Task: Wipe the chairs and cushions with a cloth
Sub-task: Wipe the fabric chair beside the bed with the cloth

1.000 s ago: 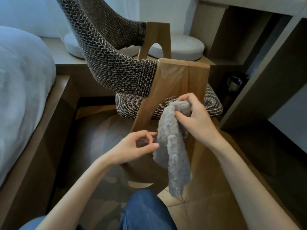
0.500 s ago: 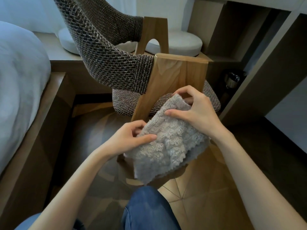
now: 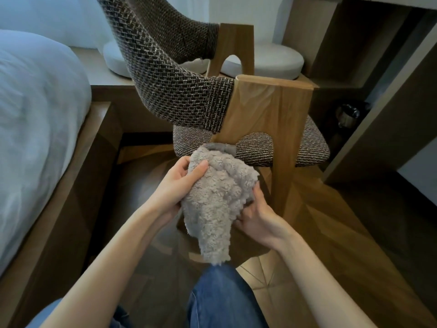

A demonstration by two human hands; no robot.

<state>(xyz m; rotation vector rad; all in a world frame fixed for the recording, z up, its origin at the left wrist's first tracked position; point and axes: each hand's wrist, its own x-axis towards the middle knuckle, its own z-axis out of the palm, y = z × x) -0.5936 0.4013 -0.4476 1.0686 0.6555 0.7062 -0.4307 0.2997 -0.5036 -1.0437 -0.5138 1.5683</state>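
Bed (image 3: 35, 114) left of chair (image 3: 272, 114); cushions (image 3: 267, 60) behind chair; cloth (image 3: 212, 197) before chair, between hands.

A bed (image 3: 35, 119) with a white duvet fills the space far left of the left grip (image 3: 175, 185), on a low wooden frame (image 3: 71, 185). Herringbone wood floor (image 3: 354, 221) spreads below. Up and right of the right grip (image 3: 257, 221), a wooden worktop (image 3: 383, 129) shelters a dark, shiny vessel (image 3: 347, 114) (perhaps a kettle; too dim to tell).

One head-worn wide-angle view, facing forward and down, close over the chair (image 3: 272, 110); floor (image 3: 354, 221) fills the lower frame.
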